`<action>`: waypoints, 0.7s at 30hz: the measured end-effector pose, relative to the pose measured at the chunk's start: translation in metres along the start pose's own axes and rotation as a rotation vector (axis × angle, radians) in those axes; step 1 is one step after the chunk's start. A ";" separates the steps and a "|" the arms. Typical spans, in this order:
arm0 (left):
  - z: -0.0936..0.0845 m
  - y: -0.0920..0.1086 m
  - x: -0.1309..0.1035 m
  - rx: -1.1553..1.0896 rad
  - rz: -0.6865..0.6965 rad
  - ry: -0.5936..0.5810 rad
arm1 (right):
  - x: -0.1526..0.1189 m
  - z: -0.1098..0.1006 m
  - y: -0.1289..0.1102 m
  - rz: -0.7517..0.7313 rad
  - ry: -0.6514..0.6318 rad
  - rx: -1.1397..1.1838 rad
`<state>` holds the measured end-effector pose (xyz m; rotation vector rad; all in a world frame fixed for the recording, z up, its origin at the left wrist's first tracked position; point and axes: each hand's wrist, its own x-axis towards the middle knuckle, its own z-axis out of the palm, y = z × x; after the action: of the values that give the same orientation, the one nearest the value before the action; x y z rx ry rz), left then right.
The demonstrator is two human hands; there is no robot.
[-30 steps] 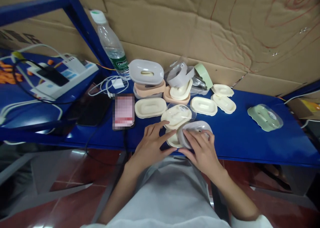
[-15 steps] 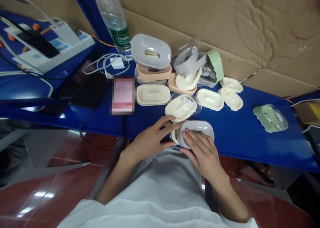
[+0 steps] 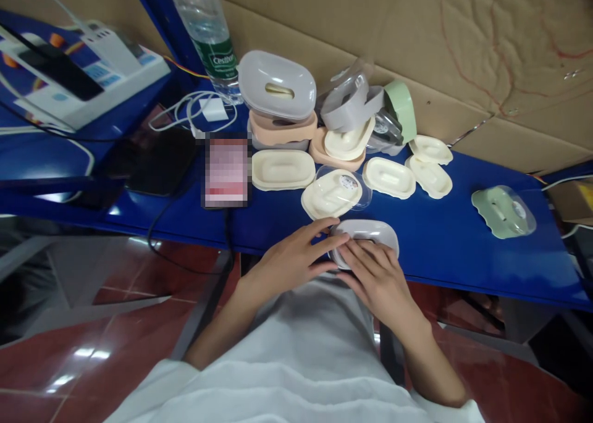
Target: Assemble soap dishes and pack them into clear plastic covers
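Observation:
A light grey oval lid (image 3: 386,230) with a central slot lies at the front edge of the blue table. My right hand (image 3: 377,275) rests flat on its near side, fingers stretched side by side. From the left, my left hand (image 3: 303,253) touches the lid's left end, its fingers spread. The underside of the lid is hidden. Just beyond my left hand lies a cream oval tray (image 3: 331,194) with a clear cover. More cream trays (image 3: 283,170) are set out behind it, in front of stacked grey and peach pieces (image 3: 282,126).
A water bottle (image 3: 215,52) stands at the back left, near a power strip (image 3: 120,77) and white cable. A phone with a blurred screen (image 3: 227,173) lies left of the trays. A green piece with a clear cover (image 3: 503,212) sits far right. Cardboard (image 3: 370,21) lines the back.
My left hand has moved right to the lid, and the cream piece that showed at its left end is now covered. The view has shifted slightly.

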<state>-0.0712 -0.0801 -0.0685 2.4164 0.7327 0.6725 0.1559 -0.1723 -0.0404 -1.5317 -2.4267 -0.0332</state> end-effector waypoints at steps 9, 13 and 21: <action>0.000 -0.001 0.000 -0.008 0.050 0.096 | -0.019 -0.010 0.042 0.031 0.089 0.121; 0.001 -0.002 0.001 0.001 0.040 0.106 | -0.010 -0.018 0.071 0.154 0.202 0.143; 0.001 -0.005 0.001 -0.045 0.039 0.089 | 0.095 -0.014 0.107 0.052 -0.122 0.197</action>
<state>-0.0721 -0.0765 -0.0716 2.3780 0.7004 0.8086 0.2160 -0.0435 -0.0175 -1.5467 -2.3964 0.3094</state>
